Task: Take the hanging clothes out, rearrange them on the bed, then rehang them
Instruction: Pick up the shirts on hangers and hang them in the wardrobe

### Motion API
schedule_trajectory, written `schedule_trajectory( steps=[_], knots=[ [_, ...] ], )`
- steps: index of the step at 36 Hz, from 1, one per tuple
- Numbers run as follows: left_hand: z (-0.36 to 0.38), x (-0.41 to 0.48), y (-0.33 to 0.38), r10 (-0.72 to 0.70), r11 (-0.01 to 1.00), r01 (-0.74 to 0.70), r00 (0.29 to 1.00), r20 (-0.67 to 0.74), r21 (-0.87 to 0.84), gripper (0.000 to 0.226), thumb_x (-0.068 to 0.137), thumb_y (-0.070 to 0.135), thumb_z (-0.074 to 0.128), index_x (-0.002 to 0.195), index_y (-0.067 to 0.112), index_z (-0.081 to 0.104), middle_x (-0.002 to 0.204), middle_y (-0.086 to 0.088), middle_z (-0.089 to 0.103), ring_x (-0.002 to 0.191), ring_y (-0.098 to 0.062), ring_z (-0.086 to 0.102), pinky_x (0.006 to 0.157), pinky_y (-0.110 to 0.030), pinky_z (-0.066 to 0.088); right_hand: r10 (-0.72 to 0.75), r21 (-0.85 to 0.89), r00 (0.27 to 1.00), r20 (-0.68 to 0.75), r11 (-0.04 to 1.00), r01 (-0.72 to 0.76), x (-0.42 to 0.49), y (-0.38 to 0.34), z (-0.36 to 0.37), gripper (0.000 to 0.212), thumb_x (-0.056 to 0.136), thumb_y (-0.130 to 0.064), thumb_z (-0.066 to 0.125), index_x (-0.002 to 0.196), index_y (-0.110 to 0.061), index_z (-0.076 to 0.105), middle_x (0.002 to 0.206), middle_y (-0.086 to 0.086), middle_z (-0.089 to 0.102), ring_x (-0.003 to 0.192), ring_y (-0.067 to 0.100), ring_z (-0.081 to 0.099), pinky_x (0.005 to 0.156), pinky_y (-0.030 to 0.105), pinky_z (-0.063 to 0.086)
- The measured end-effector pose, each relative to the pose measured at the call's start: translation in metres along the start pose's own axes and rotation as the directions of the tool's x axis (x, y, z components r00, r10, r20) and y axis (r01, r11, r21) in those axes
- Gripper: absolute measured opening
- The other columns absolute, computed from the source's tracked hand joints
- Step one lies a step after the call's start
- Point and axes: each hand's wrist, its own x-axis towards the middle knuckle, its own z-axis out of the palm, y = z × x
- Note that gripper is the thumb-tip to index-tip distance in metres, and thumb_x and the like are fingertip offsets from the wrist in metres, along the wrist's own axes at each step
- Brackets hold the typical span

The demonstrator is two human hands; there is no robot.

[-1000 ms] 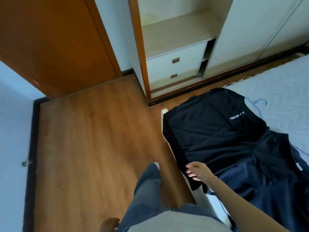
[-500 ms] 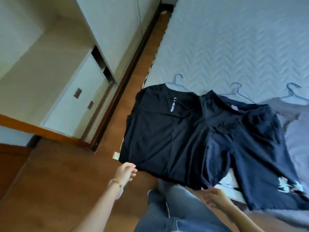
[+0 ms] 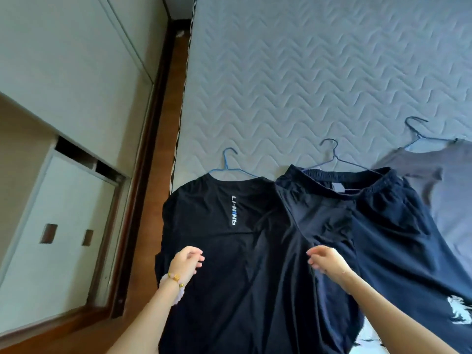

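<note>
A black T-shirt (image 3: 229,251) with a white logo lies flat at the left edge of the bed (image 3: 306,72), on a blue hanger (image 3: 229,159). To its right, navy shorts (image 3: 370,226) on a second hanger (image 3: 334,154) overlap the shirt's side. Further right lies a grey top (image 3: 447,187) on a third hanger (image 3: 416,131). My left hand (image 3: 187,263), with a bead bracelet, hovers over the shirt's left part, fingers loosely curled and holding nothing. My right hand (image 3: 325,261) is over the seam where shirt and shorts meet, fingers bent down towards the fabric.
A white wardrobe (image 3: 63,60) with two drawers (image 3: 58,226) stands along the left. A narrow strip of wooden floor (image 3: 163,139) runs between it and the bed. The quilted mattress stretches bare beyond the hangers.
The view has swung from the floor and wardrobe to look down at the bed. Both hands have moved from the shirt's hem up over its middle.
</note>
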Motion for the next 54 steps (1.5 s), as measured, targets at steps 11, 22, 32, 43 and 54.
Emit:
schedule_trajectory(
  steps=[11, 22, 32, 43, 54],
  knots=[
    [-0.008, 0.182, 0.061, 0.348, 0.785, -0.253, 0.935, -0.064, 0.566, 0.037, 0.091, 0.004, 0.049, 0.128, 0.009, 0.052, 0.137, -0.011, 0.048, 0.123, -0.030, 0.049, 0.102, -0.042, 0.042, -0.231, -0.200, 0.947, -0.222, 0.962, 0.187, 0.089, -0.062, -0.014, 0.027, 0.091, -0.014, 0.047, 0.113, -0.020, 0.062, 0.109, -0.001, 0.066, 0.093, 0.015, 0.061, 0.079, 0.024, 0.046],
    [0.001, 0.241, 0.071, 0.446, 0.565, -0.172, 0.886, -0.124, 0.807, 0.047, 0.091, 0.016, 0.054, 0.136, 0.006, 0.043, 0.135, -0.019, 0.042, 0.116, -0.038, 0.050, 0.092, -0.048, 0.046, -0.293, -0.339, 0.890, -0.350, 0.925, 0.172, 0.134, -0.059, -0.016, 0.035, 0.090, -0.010, 0.047, 0.124, -0.016, 0.057, 0.126, 0.002, 0.058, 0.114, 0.020, 0.054, 0.094, 0.031, 0.043],
    [-0.008, 0.252, 0.086, 0.315, 0.622, -0.153, 0.947, -0.067, 0.768, 0.039, 0.097, 0.026, 0.047, 0.128, 0.003, 0.049, 0.123, -0.022, 0.059, 0.110, -0.039, 0.057, 0.085, -0.041, 0.046, -0.111, -0.076, 0.921, -0.374, 0.993, 0.089, 0.085, -0.012, 0.000, 0.022, 0.088, -0.013, 0.053, 0.103, -0.024, 0.065, 0.096, -0.005, 0.069, 0.095, 0.014, 0.063, 0.082, 0.025, 0.046],
    [-0.039, 0.091, 0.101, 0.493, 0.801, -0.429, 0.868, -0.052, 0.417, 0.032, 0.094, 0.032, 0.053, 0.106, 0.005, 0.064, 0.103, -0.012, 0.065, 0.102, -0.035, 0.058, 0.076, -0.036, 0.042, -0.024, 0.066, 0.946, -0.322, 0.997, 0.048, -0.010, 0.004, 0.012, 0.027, 0.085, -0.004, 0.047, 0.082, -0.025, 0.063, 0.073, -0.002, 0.070, 0.071, 0.016, 0.064, 0.079, 0.034, 0.052],
    [-0.069, -0.112, 0.084, 0.715, 0.696, -0.671, 0.678, -0.169, 0.254, 0.014, 0.088, 0.025, 0.063, 0.076, 0.018, 0.062, 0.073, -0.002, 0.063, 0.069, -0.013, 0.054, 0.062, -0.027, 0.041, 0.039, 0.307, 0.946, -0.322, 0.949, 0.066, -0.136, 0.045, 0.031, 0.027, 0.089, 0.004, 0.044, 0.079, -0.014, 0.061, 0.067, 0.007, 0.062, 0.042, -0.003, 0.057, 0.044, 0.006, 0.041]
  ],
)
